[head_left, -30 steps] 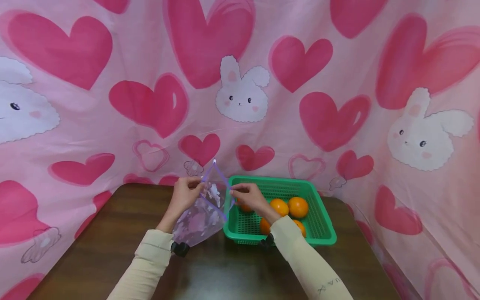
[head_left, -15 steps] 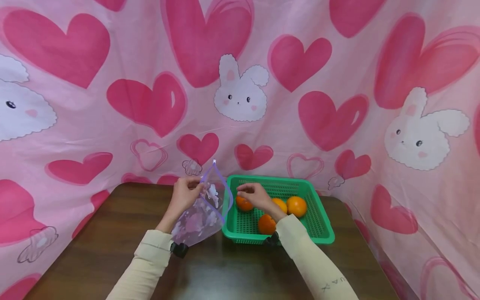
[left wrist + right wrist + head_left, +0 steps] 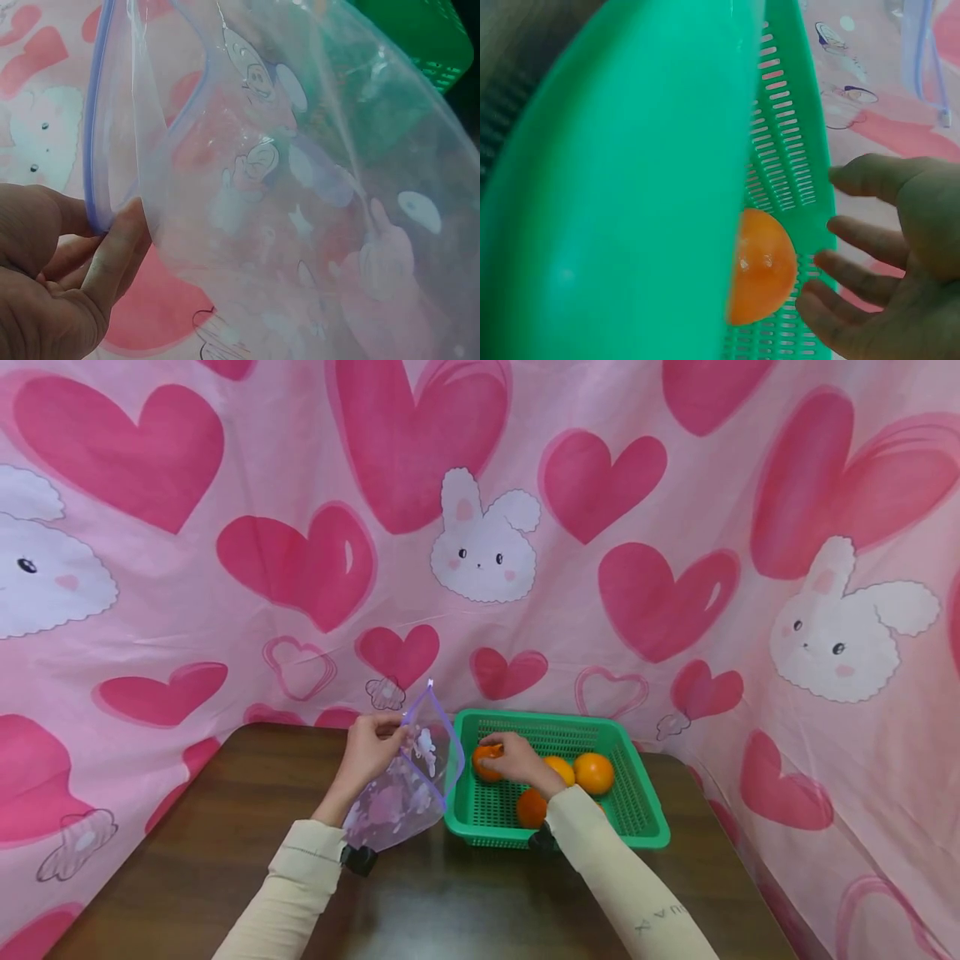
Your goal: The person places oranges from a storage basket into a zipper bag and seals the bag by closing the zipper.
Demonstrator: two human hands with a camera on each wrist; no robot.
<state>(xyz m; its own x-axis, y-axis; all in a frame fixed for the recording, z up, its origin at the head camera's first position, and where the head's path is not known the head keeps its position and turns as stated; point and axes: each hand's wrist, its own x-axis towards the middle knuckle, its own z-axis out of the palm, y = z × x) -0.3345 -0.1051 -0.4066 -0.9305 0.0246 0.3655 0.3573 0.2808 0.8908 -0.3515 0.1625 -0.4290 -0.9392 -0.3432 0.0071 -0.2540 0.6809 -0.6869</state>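
Note:
A clear zip bag (image 3: 393, 802) with a purple zip edge and pink and white cartoon prints stands with its mouth spread apart. My left hand (image 3: 372, 747) pinches its rim between thumb and fingers; the left wrist view shows this hand (image 3: 75, 270) at the purple edge. To the right is a green plastic basket (image 3: 648, 802) holding several oranges. My right hand (image 3: 521, 760) reaches over the orange (image 3: 483, 762) at the basket's left end. In the right wrist view the fingers of this hand (image 3: 892, 255) are spread, close to an orange (image 3: 763, 266).
Other oranges (image 3: 594, 774) lie farther right in the basket, some partly hidden by my right forearm. Both stand on a dark wooden table (image 3: 420, 910). Behind hangs a pink cloth (image 3: 480, 627) with hearts and rabbits. The basket wall fills much of the right wrist view.
My right hand has let go of the bag's rim and moved right, down over the leftmost orange. The left hand still holds the bag, whose mouth stays spread.

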